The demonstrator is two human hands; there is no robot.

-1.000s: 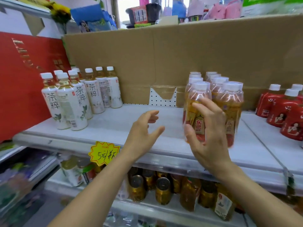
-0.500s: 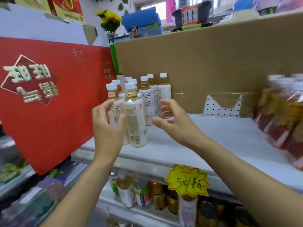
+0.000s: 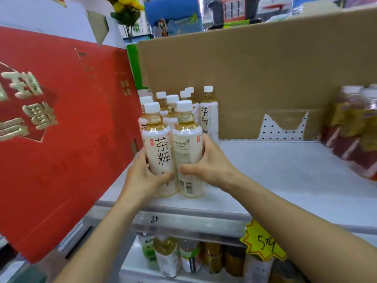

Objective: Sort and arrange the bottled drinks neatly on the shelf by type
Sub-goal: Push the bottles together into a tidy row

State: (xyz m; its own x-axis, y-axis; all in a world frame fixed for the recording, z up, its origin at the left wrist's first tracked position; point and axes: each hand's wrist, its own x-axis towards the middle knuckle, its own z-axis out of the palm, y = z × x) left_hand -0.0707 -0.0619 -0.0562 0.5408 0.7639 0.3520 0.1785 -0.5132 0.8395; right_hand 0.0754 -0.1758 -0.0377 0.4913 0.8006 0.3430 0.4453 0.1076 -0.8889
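Several white-labelled tea bottles with white caps stand in a cluster at the left end of the white shelf (image 3: 275, 180). My left hand (image 3: 142, 176) grips the front left tea bottle (image 3: 160, 148) near its base. My right hand (image 3: 210, 164) grips the front right tea bottle (image 3: 187, 148), thumb across its front. Both bottles stand upright, side by side, touching each other. Behind them are more tea bottles (image 3: 209, 113). Orange-and-red drink bottles (image 3: 355, 127) are blurred at the right edge.
A red gift box (image 3: 61, 129) leans at the shelf's left end, close to my left hand. A brown cardboard sheet (image 3: 255, 78) backs the shelf. A yellow price tag (image 3: 263, 244) hangs on the front rail. Bottles and cans (image 3: 183, 256) fill the shelf below.
The view swung left from the orange bottles to the tea bottles. Both hands moved in and closed around the two front tea bottles.
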